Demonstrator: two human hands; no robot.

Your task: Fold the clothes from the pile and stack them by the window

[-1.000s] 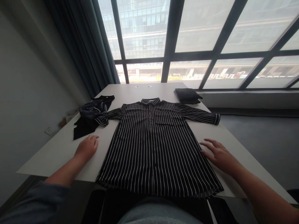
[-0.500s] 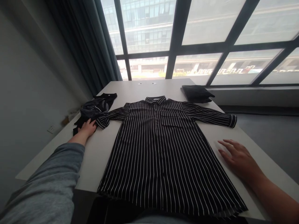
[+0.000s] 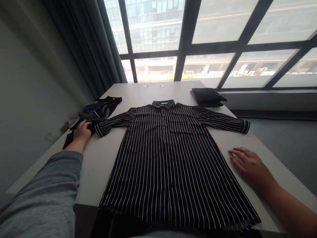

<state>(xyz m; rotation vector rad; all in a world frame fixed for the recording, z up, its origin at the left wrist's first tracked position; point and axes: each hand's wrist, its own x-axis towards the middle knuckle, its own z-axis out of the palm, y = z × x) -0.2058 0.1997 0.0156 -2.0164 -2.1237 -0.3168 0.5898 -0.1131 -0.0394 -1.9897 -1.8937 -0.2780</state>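
Left hand (image 3: 83, 132): A person's hand, grey sleeve (image 3: 49, 185) stretched behind it, at ten o'clock of the striped shirt (image 3: 168, 158), the window (image 3: 218, 23) marking twelve. Its fingers lie close together over dark cloth; whether they pinch it cannot be told.

Dark clothes (image 3: 99, 110): A loose heap at ten o'clock, under and beyond the fingers. Any pull is probably best kept low and aimed toward nine, away from the shirt.

Cuff at ten o'clock (image 3: 99, 129): Just beside the hand and the heap; whether it touches the heap is unclear. Keeping thumb and wrist off it should spare the sleeve a crease.

Striped shirt: Spread front up on the white table (image 3: 89, 178), collar at twelve, hem at six by the near edge. Such thin-looking cloth would likely ruck under a dragging forearm.

Folded bundle (image 3: 208, 96): Dark fabric at one o'clock, apart from both hands.

Right hand (image 3: 251, 167): At three o'clock beside the shirt, fingers slightly apart, holding nothing. Should the cloth slip, a flat palm could steady that side.
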